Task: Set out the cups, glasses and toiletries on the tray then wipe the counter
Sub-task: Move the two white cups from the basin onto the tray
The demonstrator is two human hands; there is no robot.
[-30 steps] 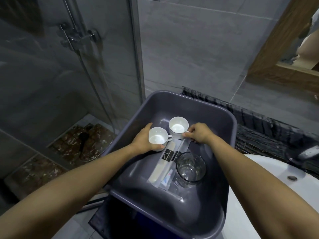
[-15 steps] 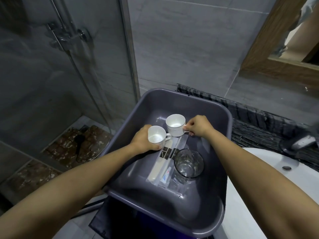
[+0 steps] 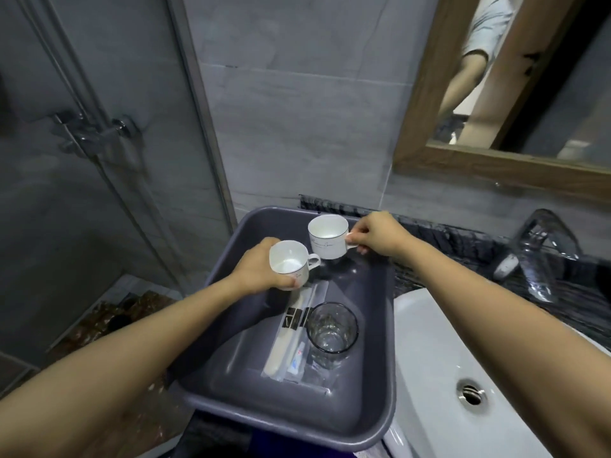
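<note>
My left hand (image 3: 261, 271) wraps the body of one white cup (image 3: 290, 264), while my right hand (image 3: 377, 238) pinches the handle of the other cup (image 3: 327, 238); both are raised over the far end of the grey tub (image 3: 380, 342), probably bound for a tray I cannot see. The glass (image 3: 331, 327) and wrapped toiletries (image 3: 291, 335) wait nearer me.

2 white cups (image 3: 327, 241), grey tub (image 3: 380, 375), clear glass (image 3: 332, 327), white sink (image 3: 439, 375)

Bathroom: glass shower screen (image 3: 99, 180), white basin (image 3: 446, 375), tap (image 3: 542, 252), framed mirror (image 3: 515, 94).
</note>
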